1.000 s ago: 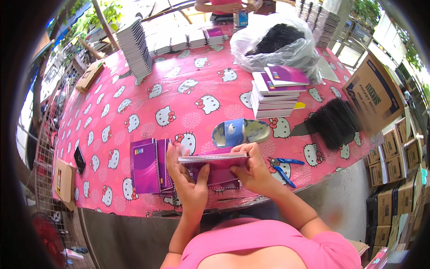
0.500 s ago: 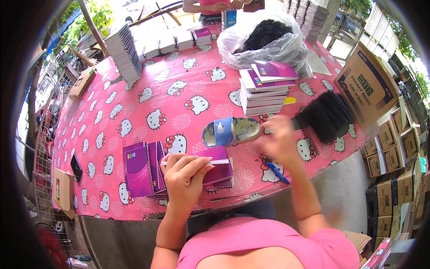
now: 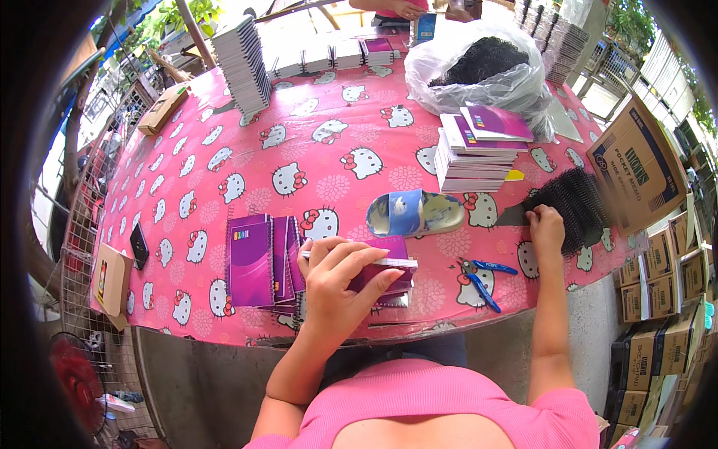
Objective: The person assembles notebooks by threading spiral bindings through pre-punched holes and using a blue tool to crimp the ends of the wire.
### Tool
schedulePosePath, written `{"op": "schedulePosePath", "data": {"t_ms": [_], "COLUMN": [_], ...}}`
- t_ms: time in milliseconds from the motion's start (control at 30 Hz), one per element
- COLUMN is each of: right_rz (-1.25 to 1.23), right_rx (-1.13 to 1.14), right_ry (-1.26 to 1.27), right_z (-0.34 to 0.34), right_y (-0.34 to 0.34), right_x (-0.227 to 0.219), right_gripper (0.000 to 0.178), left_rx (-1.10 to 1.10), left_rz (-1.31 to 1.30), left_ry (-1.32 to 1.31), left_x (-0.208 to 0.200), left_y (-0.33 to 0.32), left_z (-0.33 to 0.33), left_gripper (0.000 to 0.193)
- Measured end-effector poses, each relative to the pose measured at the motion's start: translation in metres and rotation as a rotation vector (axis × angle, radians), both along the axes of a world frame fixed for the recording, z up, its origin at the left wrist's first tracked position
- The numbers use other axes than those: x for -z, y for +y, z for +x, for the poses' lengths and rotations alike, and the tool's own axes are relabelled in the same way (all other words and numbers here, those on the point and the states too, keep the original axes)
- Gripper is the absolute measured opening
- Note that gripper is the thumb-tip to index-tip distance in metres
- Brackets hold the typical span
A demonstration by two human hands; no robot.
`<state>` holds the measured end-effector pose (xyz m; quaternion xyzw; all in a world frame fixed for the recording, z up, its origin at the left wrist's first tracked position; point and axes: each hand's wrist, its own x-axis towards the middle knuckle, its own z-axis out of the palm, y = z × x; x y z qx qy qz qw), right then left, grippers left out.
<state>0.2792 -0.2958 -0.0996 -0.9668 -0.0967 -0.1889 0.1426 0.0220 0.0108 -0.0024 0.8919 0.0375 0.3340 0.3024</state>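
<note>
My left hand is closed round a thin pad of notebook pages, held edge-on above a purple notebook at the table's near side. Its thumb lies below the pad and its fingers above. Out to the right, my right hand is at the left edge of a pile of black spiral binding coils. Its fingers are bent together there, and whatever is between them is hidden. Blue-handled cutting pliers lie with handles spread between my hands. Purple spiral notebooks overlap left of my left hand.
A blue slide slipper lies mid-table. Behind it stand a notebook stack and a plastic bag of black coils. A cardboard box borders the right side. A tall notebook stack rises far left. Another person's hand shows beyond.
My right hand has moved right, from beside the slipper to the coil pile. The pliers, partly hidden before, now show fully. My left hand still grips the pad. The whole view has shifted.
</note>
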Motion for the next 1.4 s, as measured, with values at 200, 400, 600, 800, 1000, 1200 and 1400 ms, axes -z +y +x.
{"op": "schedulePosePath", "data": {"t_ms": [200, 400, 600, 800, 1000, 1200, 1400], "right_rz": [0.161, 0.718, 0.66, 0.5, 0.295, 0.473, 0.361], "right_rx": [-0.208, -0.937, -0.924, -1.11, -1.088, -0.956, -0.958], "right_ry": [-0.143, 0.339, 0.142, 0.529, 0.164, 0.212, 0.057], "right_z": [-0.02, -0.146, -0.147, -0.13, -0.139, -0.152, -0.155], "right_y": [0.025, 0.115, 0.128, 0.123, 0.129, 0.138, 0.145], "right_x": [-0.034, -0.09, -0.098, -0.115, -0.117, -0.11, -0.112], "right_gripper": [0.015, 0.041, 0.029, 0.021, 0.028, 0.023, 0.018], "left_rx": [-0.021, -0.025, -0.023, -0.025, -0.063, -0.092, -0.079], "left_rz": [0.003, -0.012, -0.041, 0.0, -0.006, -0.047, -0.059], "left_ry": [-0.055, -0.038, -0.003, -0.096, -0.086, -0.04, -0.039], "left_x": [0.009, 0.012, 0.014, 0.008, 0.013, 0.021, 0.019], "left_y": [-0.001, 0.001, 0.0, -0.004, -0.005, -0.006, -0.007], "left_z": [0.006, 0.001, -0.002, 0.001, 0.001, -0.001, -0.001], "left_gripper": [0.021, 0.018, 0.018, 0.02, 0.023, 0.022, 0.019]}}
